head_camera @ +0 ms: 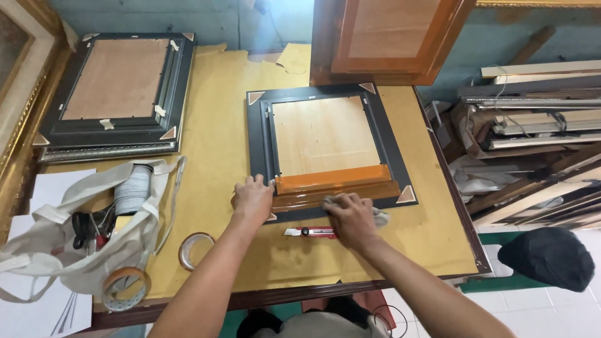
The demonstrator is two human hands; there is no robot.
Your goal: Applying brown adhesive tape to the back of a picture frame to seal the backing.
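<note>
Left hand (pixel 252 200) presses the orange moulding (pixel 335 186) lying on a dark frame (pixel 258 147); right hand (pixel 350 218) rubs it with a grey cloth (pixel 378 217), a red cutter (pixel 310 232) just beside on the table (pixel 213 144)

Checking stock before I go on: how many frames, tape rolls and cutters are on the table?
Black frames: 2
Tape rolls: 2
Cutter: 1
Total: 5

Glossy orange wood moulding (pixel 335 186), matt black frame (pixel 260 144), plywood backing (pixel 322 134), brown paper table cover (pixel 216 144)
</note>
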